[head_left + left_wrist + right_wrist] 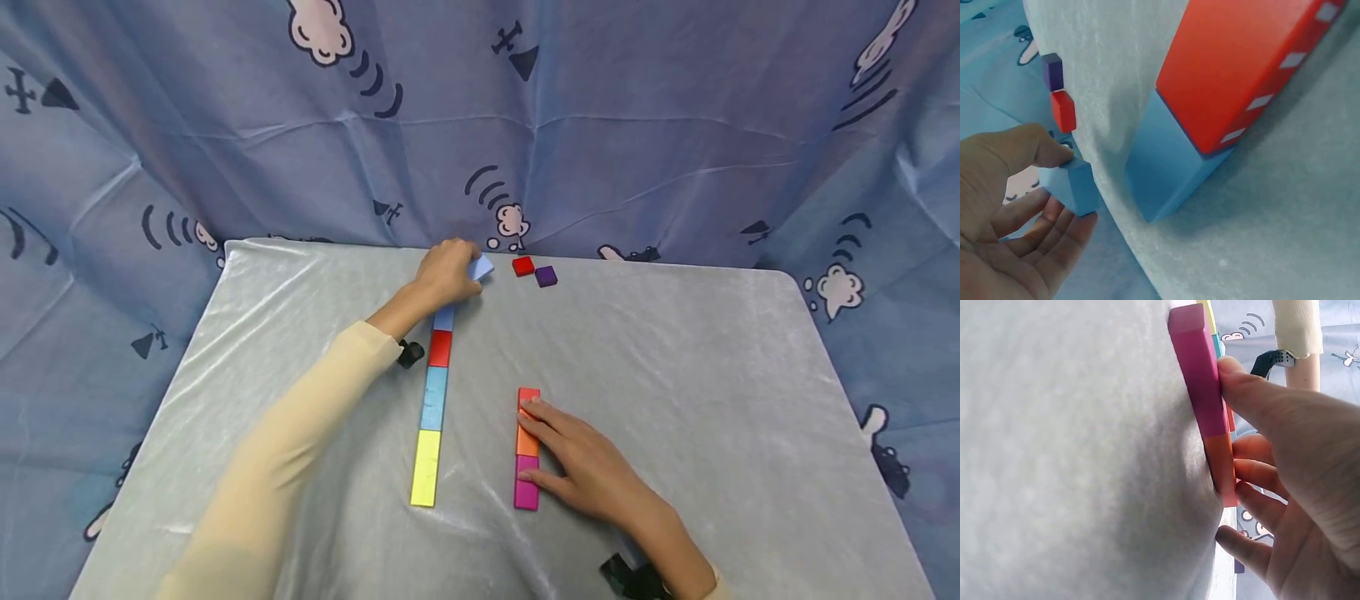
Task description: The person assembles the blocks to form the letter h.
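My left hand (447, 271) pinches a light blue block (1071, 184) between thumb and fingers near the table's far edge. Closer to me, a straight row runs down the table: a blue block (1172, 165), a red block (440, 348), a sky-blue block (434, 398) and a yellow block (425, 468). To the right is a shorter row of a red-orange block (529, 394), an orange block (527, 443) and a magenta block (527, 493). My right hand (592, 471) rests on this row, thumb at the magenta block, extended fingertips over the upper blocks.
A small red block (522, 266) and a purple block (546, 277) lie by the far edge, right of my left hand. A pale grey cloth covers the table (675, 375). Behind it hangs a blue patterned curtain (637, 150).
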Action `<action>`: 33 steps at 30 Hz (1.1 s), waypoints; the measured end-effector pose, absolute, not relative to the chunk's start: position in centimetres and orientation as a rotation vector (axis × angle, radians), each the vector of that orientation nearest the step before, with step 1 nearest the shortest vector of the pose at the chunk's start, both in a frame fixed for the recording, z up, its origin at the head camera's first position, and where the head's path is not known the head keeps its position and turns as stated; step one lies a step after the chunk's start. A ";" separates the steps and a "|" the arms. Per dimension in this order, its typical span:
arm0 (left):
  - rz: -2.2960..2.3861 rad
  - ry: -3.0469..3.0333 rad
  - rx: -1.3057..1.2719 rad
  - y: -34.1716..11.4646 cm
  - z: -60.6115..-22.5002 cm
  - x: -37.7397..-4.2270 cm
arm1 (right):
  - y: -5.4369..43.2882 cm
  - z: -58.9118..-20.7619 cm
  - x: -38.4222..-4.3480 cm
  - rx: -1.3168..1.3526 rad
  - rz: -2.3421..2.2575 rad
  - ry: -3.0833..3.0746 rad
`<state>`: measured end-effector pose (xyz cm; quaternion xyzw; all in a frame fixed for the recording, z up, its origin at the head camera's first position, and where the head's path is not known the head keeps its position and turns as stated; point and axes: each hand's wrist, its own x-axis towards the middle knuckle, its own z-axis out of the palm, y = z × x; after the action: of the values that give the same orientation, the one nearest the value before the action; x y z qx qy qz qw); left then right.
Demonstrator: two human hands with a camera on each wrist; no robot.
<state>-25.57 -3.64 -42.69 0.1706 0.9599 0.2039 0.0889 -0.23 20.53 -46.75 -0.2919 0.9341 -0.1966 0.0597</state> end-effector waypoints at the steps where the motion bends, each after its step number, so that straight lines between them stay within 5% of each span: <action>1: 0.619 2.846 0.525 -3.7 -42.6 -25.4 | 20.5 -46.7 -0.3 -0.879 -0.594 2.827; 33: 0.687 2.579 0.997 -6.2 -43.1 -17.3 | 20.0 -46.5 -0.4 -0.806 -0.576 2.793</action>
<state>-17.31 -6.16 -43.11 0.3462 0.8955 0.2387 0.1458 -0.43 19.99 -46.49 -0.2710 0.9387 -0.1936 0.0889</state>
